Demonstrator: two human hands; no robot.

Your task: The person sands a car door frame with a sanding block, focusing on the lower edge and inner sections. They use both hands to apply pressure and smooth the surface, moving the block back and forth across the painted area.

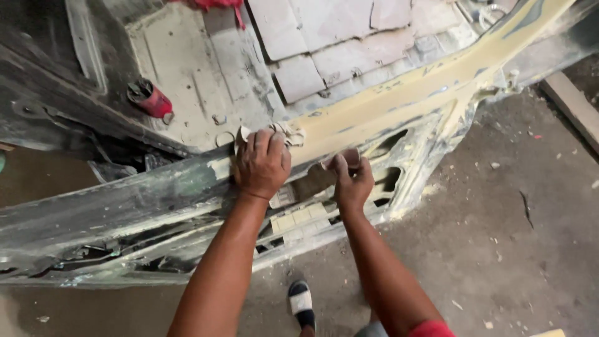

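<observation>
Concrete floor (511,249) fills the lower right, grey, dusty and flecked with pale chips and powder, and the room here looks like a rough workshop. Across the picture, from lower left to upper right, runs a stripped car body panel (125,206), dark and scuffed at the left, coated in yellowish filler (399,100) toward the right. Behind it on the left lies a dusty floor pan (181,75), and on it a red cylindrical can (151,100) tipped on its side, its label too smeared to make out. Further right, pale squarish pads (324,56) cover the pan, and a red rag (218,5) peeks in at the top edge.

Now the hands: the left hand (262,163) lies flat, fingers curled down over a crumpled sheet of sandpaper (281,132), pressing it on the panel's top edge where the filler begins. Just beside it to the right, the right hand (352,181) hooks its fingers over the same edge, loosely closed; whether it grips a small piece of something there, I cannot tell. Below the arms, a foot in a black-and-white sandal (302,303) stands on the floor. At far right, a wooden plank (574,106) lies along the ground.
</observation>
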